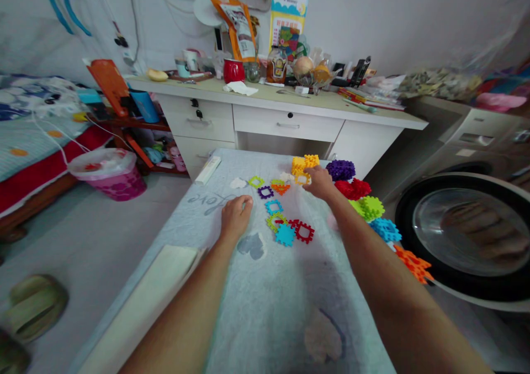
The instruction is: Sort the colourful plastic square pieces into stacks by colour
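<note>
My right hand [319, 183] reaches to the far end of the light blue table [265, 302] and pinches a yellow puzzle tile [302, 179] beside a stack of yellow tiles [304, 163]. My left hand [234, 217] rests on the cloth with fingers curled, holding nothing I can see. Between the hands lie loose flat tiles: a red one [302, 231], a blue one [285, 235], a purple frame [265, 191], a green frame [256, 182]. Stacks run along the right edge: purple [340, 170], red [353, 188], green [367, 207], blue [385, 230], orange [414, 263].
A white desk [285, 111] crowded with cups, jars and packets stands behind the table. A washing machine door [464, 236] is at the right. A pink bin [108, 172] and a bed [28, 142] are at the left. A cream flat box [144, 302] lies on the table's left edge.
</note>
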`<state>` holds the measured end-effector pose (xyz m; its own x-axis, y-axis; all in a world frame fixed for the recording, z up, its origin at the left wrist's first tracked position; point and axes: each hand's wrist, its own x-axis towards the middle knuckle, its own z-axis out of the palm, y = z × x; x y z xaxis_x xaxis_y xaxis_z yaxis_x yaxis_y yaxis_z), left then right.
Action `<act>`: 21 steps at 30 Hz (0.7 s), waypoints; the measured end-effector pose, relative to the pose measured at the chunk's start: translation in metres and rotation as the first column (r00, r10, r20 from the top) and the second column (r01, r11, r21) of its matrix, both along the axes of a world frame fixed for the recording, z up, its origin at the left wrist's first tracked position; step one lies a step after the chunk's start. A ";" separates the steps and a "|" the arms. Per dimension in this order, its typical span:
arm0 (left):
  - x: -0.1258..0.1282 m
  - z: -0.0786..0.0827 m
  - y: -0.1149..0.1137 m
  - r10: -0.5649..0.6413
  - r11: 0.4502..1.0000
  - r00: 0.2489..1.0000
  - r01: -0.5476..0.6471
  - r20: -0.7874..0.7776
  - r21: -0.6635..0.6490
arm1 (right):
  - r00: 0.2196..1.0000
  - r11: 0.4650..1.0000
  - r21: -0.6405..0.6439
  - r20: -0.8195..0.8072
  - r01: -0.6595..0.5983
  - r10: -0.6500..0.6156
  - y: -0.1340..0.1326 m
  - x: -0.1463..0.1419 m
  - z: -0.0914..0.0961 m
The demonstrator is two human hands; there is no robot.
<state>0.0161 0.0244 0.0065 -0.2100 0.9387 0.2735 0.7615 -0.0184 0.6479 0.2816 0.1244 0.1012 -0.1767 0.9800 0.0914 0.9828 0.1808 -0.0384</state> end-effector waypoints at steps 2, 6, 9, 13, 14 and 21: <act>0.000 0.000 0.000 0.001 1.000 1.000 -0.001 -0.002 0.001 | 1.000 0.998 0.056 -0.015 0.022 -0.021 0.019 0.002 0.011; 0.000 0.001 0.000 -0.016 1.000 1.000 0.016 0.018 0.009 | 1.000 0.999 0.048 -0.004 0.025 -0.025 0.054 0.004 0.024; 0.001 0.002 0.000 -0.008 1.000 1.000 0.008 0.019 0.004 | 1.000 0.999 0.036 0.012 0.027 -0.027 0.074 0.002 0.026; 0.001 0.003 -0.002 -0.008 1.000 1.000 0.008 0.025 0.001 | 0.999 1.000 0.015 0.018 0.027 -0.027 0.089 -0.006 0.021; 0.001 0.004 -0.003 -0.010 1.000 1.000 0.010 0.026 0.001 | 1.000 1.000 0.009 0.017 0.026 -0.027 0.091 -0.007 0.020; 0.001 0.007 -0.004 -0.013 1.000 1.000 0.014 0.018 -0.025 | 0.999 0.997 0.067 -0.029 0.036 -0.034 0.082 -0.012 0.015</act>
<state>0.0174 0.0206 0.0136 -0.2020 0.9479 0.2465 0.7497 -0.0123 0.6617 0.2699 0.2065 0.1157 -0.1385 0.9770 0.1620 0.9873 0.1490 -0.0545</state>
